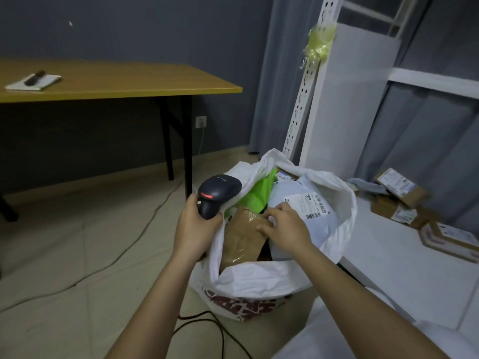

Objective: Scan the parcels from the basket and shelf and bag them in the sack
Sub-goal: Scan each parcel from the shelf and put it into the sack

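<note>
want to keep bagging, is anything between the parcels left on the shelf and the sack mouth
Nothing visible blocks it. The cardboard parcels lie on the shelf right of the sack, whose mouth gapes open, though already nearly full.

A brown taped parcel stands tilted inside the open white sack, beside a labelled grey mailer.

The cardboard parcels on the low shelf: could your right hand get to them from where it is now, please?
Probably yes. The right hand rests on the brown parcel in the sack and holds nothing; the cardboard parcels lie uncovered on the shelf to its right, with nothing between.
</note>
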